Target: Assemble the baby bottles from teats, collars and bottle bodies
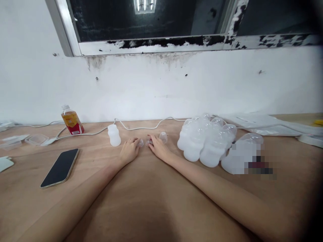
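Note:
My left hand (130, 150) rests low over the tabletop, its fingers closed on a small clear plastic piece (141, 143). Close by on the right, my right hand (159, 148) has its fingers bent round another small clear plastic piece (148, 143), partly hidden by them. Just behind my right hand stands a clear dome-shaped cap (163, 136). A wavy white translucent bottle (114, 135) without a dome stands upright left of my left hand. To the right of my right hand, several similar white bottles (193, 148) with clear domes stand packed together.
A phone (60, 168) lies on the wooden table (141, 201) at left. Behind it are a drink bottle (72, 120) and clear plastic containers (36, 139). A white cable (136, 128) runs along the wall, and plastic bags (267, 124) lie at back right.

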`<control>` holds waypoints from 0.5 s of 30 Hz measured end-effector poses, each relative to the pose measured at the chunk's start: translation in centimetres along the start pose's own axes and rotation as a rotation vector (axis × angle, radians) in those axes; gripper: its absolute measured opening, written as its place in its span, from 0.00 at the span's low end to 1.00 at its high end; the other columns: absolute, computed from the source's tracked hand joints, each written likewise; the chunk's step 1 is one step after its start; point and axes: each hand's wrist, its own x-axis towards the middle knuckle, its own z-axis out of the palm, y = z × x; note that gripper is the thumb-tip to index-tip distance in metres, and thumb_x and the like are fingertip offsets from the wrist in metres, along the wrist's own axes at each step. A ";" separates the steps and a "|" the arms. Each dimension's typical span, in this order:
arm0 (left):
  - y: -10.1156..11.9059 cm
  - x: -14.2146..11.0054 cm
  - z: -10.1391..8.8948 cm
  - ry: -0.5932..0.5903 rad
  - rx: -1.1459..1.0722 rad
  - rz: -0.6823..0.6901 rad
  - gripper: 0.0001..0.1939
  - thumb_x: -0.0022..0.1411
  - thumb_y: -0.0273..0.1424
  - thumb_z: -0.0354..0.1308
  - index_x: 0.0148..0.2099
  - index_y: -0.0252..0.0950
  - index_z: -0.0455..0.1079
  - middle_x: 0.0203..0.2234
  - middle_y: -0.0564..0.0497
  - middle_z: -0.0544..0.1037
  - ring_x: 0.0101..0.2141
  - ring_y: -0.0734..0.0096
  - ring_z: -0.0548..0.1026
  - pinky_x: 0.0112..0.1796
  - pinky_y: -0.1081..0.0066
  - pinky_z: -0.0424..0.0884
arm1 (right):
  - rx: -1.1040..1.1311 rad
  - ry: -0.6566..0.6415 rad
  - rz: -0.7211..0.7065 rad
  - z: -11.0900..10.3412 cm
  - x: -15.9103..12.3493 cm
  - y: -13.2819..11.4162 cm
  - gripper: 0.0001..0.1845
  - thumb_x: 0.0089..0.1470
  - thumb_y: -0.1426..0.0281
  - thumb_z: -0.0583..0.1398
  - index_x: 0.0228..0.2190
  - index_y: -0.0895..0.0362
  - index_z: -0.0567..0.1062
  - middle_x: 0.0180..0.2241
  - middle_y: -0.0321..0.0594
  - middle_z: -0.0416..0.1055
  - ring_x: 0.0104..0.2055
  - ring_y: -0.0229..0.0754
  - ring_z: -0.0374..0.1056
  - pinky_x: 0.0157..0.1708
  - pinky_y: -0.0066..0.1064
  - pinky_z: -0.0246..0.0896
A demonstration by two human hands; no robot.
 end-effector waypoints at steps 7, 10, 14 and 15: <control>0.0 -0.2 -0.3 -0.021 -0.006 0.012 0.18 0.58 0.28 0.45 0.51 0.36 0.59 0.48 0.47 0.67 0.46 0.65 0.66 0.45 0.65 0.62 | 0.006 -0.014 -0.009 0.0 0.6 0.3 0.20 0.50 0.75 0.53 0.47 0.61 0.59 0.38 0.44 0.68 0.35 0.38 0.65 0.38 0.31 0.59; 0.0 -0.1 -0.3 -0.019 -0.003 0.008 0.18 0.58 0.28 0.45 0.51 0.36 0.59 0.49 0.46 0.66 0.46 0.63 0.66 0.44 0.64 0.63 | -0.013 -0.016 -0.021 0.0 0.5 0.1 0.20 0.50 0.75 0.53 0.47 0.61 0.59 0.38 0.44 0.68 0.36 0.38 0.65 0.37 0.31 0.59; 0.0 -0.2 -0.2 -0.021 -0.001 0.006 0.19 0.57 0.28 0.45 0.52 0.35 0.59 0.50 0.46 0.65 0.47 0.62 0.65 0.45 0.63 0.62 | -0.066 0.007 -0.037 -0.4 0.1 -0.4 0.19 0.51 0.72 0.52 0.46 0.62 0.60 0.41 0.48 0.65 0.42 0.41 0.62 0.39 0.32 0.58; 0.0 -0.2 -0.2 -0.021 0.000 0.004 0.20 0.57 0.29 0.45 0.53 0.35 0.58 0.50 0.46 0.64 0.48 0.62 0.64 0.46 0.63 0.62 | -0.084 0.023 -0.036 -0.5 0.1 -0.6 0.18 0.52 0.70 0.51 0.46 0.62 0.60 0.42 0.49 0.64 0.44 0.42 0.61 0.41 0.33 0.57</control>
